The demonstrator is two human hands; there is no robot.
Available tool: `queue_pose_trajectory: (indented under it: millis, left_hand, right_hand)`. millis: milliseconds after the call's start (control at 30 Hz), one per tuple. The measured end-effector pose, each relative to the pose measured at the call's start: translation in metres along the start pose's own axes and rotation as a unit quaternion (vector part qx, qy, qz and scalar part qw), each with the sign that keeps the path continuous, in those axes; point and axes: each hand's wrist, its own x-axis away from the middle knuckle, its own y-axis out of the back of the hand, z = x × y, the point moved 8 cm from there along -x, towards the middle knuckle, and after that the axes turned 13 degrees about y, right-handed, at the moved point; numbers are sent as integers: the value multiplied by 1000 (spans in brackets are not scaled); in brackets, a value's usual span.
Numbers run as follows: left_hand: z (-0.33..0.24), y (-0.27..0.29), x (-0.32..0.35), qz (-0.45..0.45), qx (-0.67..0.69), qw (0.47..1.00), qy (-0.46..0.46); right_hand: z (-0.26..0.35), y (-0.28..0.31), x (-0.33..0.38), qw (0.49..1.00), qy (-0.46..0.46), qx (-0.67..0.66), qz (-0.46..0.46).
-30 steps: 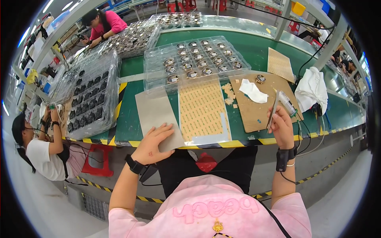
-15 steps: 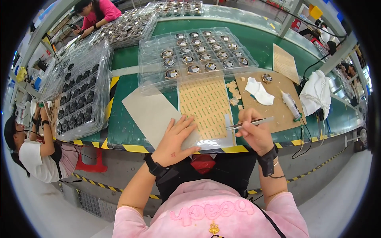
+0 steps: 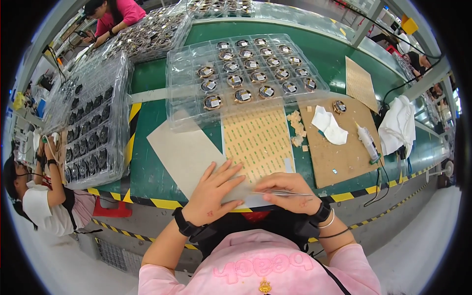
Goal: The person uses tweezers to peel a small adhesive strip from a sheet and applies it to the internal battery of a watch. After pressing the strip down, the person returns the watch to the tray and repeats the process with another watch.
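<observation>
My left hand point(image 3: 214, 192) lies flat with fingers spread, over the grey-white sheet point(image 3: 179, 152) and the lower left of a tan sheet with rows of green marks point(image 3: 255, 140). My right hand point(image 3: 290, 191) is closed on a pair of metal tweezers point(image 3: 284, 192). The tweezers point left, low over the near edge of the tan sheet. Their tips come close to my left fingers; whether they touch the sheet I cannot tell. Small tan backing scraps point(image 3: 296, 125) lie along the sheet's right side.
Beyond stands a clear tray point(image 3: 189, 101) of round watch parts. On the right, a brown board point(image 3: 319, 164) carries a white cloth point(image 3: 329, 125), a syringe point(image 3: 368, 140) and one round part point(image 3: 339, 106). Trays of black parts point(image 3: 91, 140) stand left. Two people work nearby.
My right hand has come down and left with the tweezers, from above the sheet's right edge to its near edge. My left hand stays spread in nearly the same place.
</observation>
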Motion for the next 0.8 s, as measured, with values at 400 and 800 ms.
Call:
queue_pose_trajectory:
  millis: [400,800]
  left_hand:
    - [6,5,4,-36,-85,994,64]
    - [5,3,2,-52,-107,991,60]
  right_hand:
    - [0,2,4,993,60,102,-16]
    - [1,-3,4,989,51,133,-38]
